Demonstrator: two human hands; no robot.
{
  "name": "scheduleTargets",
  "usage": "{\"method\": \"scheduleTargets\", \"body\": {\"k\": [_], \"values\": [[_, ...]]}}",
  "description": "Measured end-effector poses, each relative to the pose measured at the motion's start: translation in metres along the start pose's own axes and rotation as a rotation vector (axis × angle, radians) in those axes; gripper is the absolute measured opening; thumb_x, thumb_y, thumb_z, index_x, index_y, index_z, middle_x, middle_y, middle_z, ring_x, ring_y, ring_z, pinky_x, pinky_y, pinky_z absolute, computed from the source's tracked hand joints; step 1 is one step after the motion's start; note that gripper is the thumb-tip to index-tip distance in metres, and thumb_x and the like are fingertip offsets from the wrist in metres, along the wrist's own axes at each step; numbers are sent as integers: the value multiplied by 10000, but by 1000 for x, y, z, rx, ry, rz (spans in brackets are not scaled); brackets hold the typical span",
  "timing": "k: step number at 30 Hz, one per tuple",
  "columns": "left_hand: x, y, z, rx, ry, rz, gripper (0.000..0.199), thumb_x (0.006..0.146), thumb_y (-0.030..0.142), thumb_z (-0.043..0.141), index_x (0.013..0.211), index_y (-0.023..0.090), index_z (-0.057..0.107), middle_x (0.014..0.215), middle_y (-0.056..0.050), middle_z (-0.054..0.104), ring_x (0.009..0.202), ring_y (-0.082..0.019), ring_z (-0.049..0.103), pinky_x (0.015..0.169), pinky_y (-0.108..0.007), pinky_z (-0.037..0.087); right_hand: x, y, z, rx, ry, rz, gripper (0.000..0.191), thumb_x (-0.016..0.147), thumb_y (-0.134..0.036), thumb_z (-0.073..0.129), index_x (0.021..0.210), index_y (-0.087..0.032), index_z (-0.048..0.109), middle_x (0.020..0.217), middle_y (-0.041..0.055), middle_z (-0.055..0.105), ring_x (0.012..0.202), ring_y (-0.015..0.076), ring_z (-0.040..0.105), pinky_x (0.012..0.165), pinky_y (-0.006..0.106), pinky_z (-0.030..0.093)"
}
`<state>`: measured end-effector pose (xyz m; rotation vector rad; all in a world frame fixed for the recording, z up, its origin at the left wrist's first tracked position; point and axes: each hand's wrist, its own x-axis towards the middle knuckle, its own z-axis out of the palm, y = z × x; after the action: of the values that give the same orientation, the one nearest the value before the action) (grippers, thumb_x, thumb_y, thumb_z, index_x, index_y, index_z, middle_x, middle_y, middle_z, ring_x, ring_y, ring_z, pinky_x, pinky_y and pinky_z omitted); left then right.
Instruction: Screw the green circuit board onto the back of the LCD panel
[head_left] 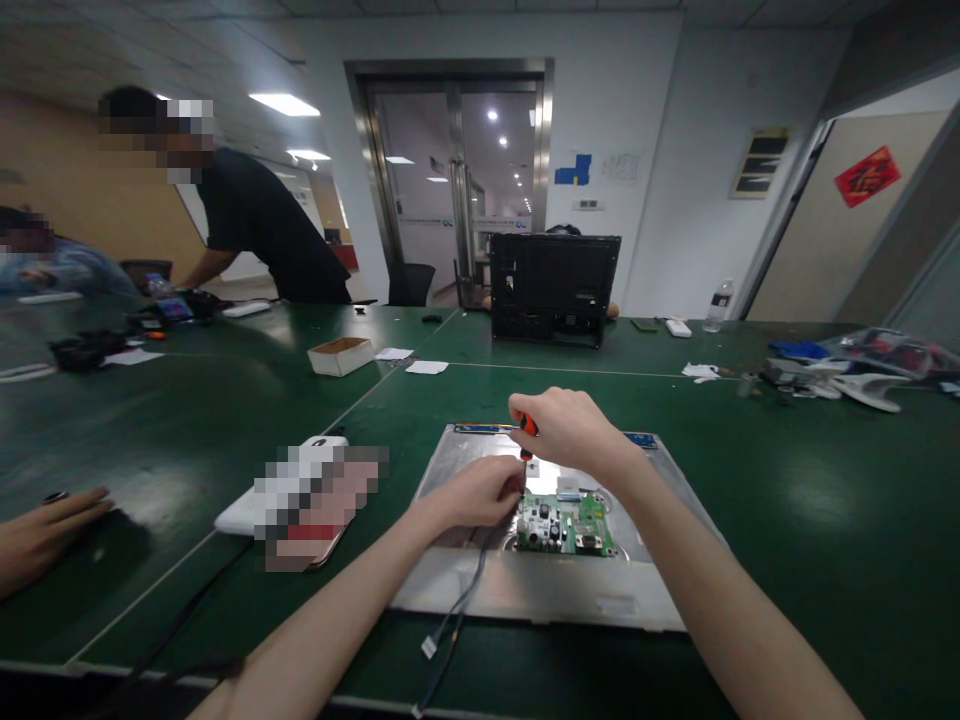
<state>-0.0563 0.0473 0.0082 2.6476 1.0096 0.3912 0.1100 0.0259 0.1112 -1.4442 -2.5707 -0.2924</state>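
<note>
Far left, co-worker: a hand (60, 535) flat on the green surface (810, 560).
Left, behind: a standing person in dark clothing (262, 215), leaning over the surface.
Left, near: a white case (241, 508), partly masked, with a pink flat item (326, 540) just beside it.
Left, farther off: a shallow open carton (341, 358).
Cables: dark leads (466, 592) with a white plug, running over the near edge of the metal panel (540, 592).
Left hand (487, 490): fingers bunched at the lower end of the screwdriver (529, 425); whether they grip anything cannot be told.
Screwdriver: orange and black, upright, tip hidden, near the board's far left corner.
Right hand (574, 430): closed around the screwdriver handle, above the panel.
Circuit board (568, 525): green, lying on the middle of the panel.
Behind the panel: a black monitor-like unit (555, 285), standing.
Right, behind: an upright bottle (720, 306).
Far right: clear plastic wrapping (892, 350).
</note>
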Motion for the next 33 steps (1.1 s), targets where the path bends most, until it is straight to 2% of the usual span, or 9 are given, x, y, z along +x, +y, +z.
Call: {"method": "scheduleTargets", "body": {"k": [6, 11, 13, 17, 22, 24, 27, 29, 33], "values": [[0, 1, -1, -20, -13, -11, 31, 738, 146, 521, 741, 170, 540, 687, -4, 571, 614, -148, 501, 562, -246, 357, -3, -2, -1, 67, -13, -61, 262, 762, -239, 557, 1022, -254, 532, 905, 15, 682, 771, 186, 607, 525, 265, 252], [0, 2, -1, -5, -5, -24, 41, 751, 157, 520, 713, 172, 526, 675, -1, 563, 609, -146, 496, 552, -245, 344, -1, -2, -2, 43, -13, -21, 290, 814, -480, 565, 1007, -263, 578, 872, 34, 696, 775, 212, 629, 545, 264, 282], [0, 2, -1, -4, -2, -24, 27, 747, 154, 522, 728, 170, 533, 676, -1, 564, 604, -144, 495, 550, -245, 343, 0, -1, -1, 27, 4, -4, 292, 842, -512, 528, 976, -262, 597, 864, 43, 698, 775, 216, 635, 553, 265, 294], [0, 1, 0, -6, -15, -31, 29, 748, 158, 518, 738, 168, 543, 675, -6, 569, 594, -143, 490, 539, -244, 340, 2, -1, 1, 13, -20, 12, 205, 849, -366, 525, 1016, -260, 582, 887, 46, 695, 781, 210, 633, 570, 264, 316], [1, -2, 2, -17, -11, -8, 30, 758, 167, 521, 750, 169, 550, 680, -7, 575, 608, -146, 496, 557, -248, 352, -1, -3, 0, 65, -38, -20, 326, 761, -240, 559, 1084, -248, 512, 919, 35, 685, 804, 210, 626, 553, 263, 305], [1, -2, 2, -18, -6, -3, 44, 766, 167, 518, 730, 171, 543, 674, -6, 572, 607, -145, 494, 560, -248, 350, -3, -3, -1, 65, -46, -32, 314, 767, -262, 571, 1075, -252, 512, 923, 33, 686, 804, 210, 625, 558, 262, 307], [1, -1, 2, -15, 0, -11, 48, 775, 171, 511, 742, 171, 547, 687, -9, 579, 614, -148, 501, 559, -249, 344, -2, -3, -2, 35, -32, -11, 257, 829, -419, 552, 1027, -255, 537, 905, 41, 690, 793, 218, 631, 571, 264, 315], [1, 0, 1, -9, -1, -19, 45, 775, 178, 512, 760, 170, 554, 700, -12, 586, 619, -150, 507, 558, -248, 342, -1, -2, -1, 10, -11, 13, 293, 859, -512, 502, 982, -252, 556, 879, 49, 692, 782, 225, 637, 561, 265, 308], [1, 0, 1, 6, -8, -24, 40, 767, 177, 518, 769, 169, 557, 714, -16, 595, 630, -155, 516, 566, -246, 346, 0, -1, 1, -20, 16, 23, 215, 870, -426, 494, 962, -243, 559, 847, 51, 690, 749, 220, 639, 525, 268, 269]]}}
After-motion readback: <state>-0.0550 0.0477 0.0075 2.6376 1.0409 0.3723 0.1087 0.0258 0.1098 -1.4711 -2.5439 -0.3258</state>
